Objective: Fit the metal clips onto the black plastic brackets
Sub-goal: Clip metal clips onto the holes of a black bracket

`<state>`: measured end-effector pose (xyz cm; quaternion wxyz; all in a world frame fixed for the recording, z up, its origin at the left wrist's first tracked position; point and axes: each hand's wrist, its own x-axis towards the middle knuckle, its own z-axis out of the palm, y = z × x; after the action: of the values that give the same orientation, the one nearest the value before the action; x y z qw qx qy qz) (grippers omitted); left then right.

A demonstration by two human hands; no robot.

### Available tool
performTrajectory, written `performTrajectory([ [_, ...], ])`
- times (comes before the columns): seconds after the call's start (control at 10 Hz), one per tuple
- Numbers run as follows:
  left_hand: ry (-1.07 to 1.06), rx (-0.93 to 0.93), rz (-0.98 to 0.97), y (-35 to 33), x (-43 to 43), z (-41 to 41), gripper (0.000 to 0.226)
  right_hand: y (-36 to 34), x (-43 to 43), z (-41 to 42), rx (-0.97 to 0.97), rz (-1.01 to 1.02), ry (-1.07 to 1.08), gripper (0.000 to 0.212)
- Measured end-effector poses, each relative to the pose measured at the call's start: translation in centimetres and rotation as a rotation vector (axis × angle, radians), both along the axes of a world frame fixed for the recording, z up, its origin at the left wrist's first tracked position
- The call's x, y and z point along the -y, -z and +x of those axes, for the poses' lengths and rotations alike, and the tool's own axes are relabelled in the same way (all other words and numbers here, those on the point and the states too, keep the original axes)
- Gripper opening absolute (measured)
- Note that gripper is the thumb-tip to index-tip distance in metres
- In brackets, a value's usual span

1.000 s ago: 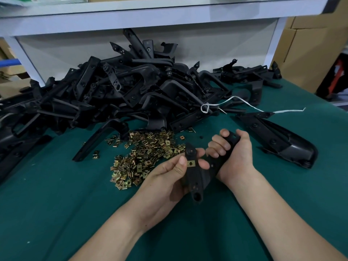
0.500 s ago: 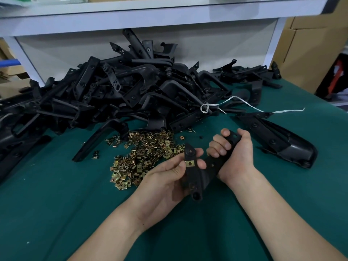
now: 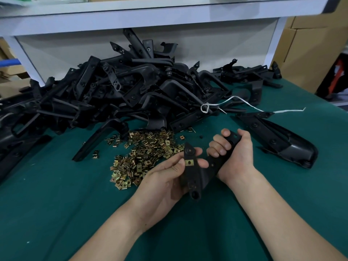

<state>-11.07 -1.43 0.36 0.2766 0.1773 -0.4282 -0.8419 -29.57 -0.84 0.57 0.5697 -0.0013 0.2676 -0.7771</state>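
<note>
A black plastic bracket (image 3: 199,176) is held above the green table between both hands. My right hand (image 3: 235,157) grips its upper arm with curled fingers. My left hand (image 3: 165,178) holds the lower arm, thumb and fingers pinching the tab on either side of a brass metal clip (image 3: 189,163) that sits on it. A loose heap of brass clips (image 3: 146,157) lies on the table just left of my hands. A big pile of black brackets (image 3: 122,95) fills the back of the table.
A single black bracket (image 3: 278,140) lies to the right of my hands. A white cord (image 3: 235,104) trails from the pile toward it. A white shelf frame (image 3: 150,17) runs along the back, with cardboard boxes (image 3: 310,53) at the right. Green table cover (image 3: 75,213) spreads in front.
The left hand's thumb and fingers have shifted slightly on the tab around the clip. The bracket and right hand stay almost where they were.
</note>
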Motion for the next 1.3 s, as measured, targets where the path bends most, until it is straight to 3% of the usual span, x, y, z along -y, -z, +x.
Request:
performTrajectory([
  [0.4, -0.121, 0.125, -0.127, 0.51, -0.39, -0.61, 0.034, 0.09, 0.06, 0.08, -0.081, -0.005, -0.024, 0.047],
  [0.9, -0.087, 0.157, -0.241, 0.52, -0.49, -0.27, 0.034, 0.11, 0.05, 0.16, -0.085, -0.004, -0.012, 0.047],
  [1.2, -0.072, 0.159, -0.193, 0.16, -0.44, -0.19, 0.033, 0.15, 0.12, 0.06, -0.085, -0.004, -0.017, 0.046],
  [1.3, -0.315, 0.392, -0.584, 0.32, -0.51, -0.02, 0.035, 0.14, 0.16, 0.04, -0.067, -0.008, -0.001, 0.046],
])
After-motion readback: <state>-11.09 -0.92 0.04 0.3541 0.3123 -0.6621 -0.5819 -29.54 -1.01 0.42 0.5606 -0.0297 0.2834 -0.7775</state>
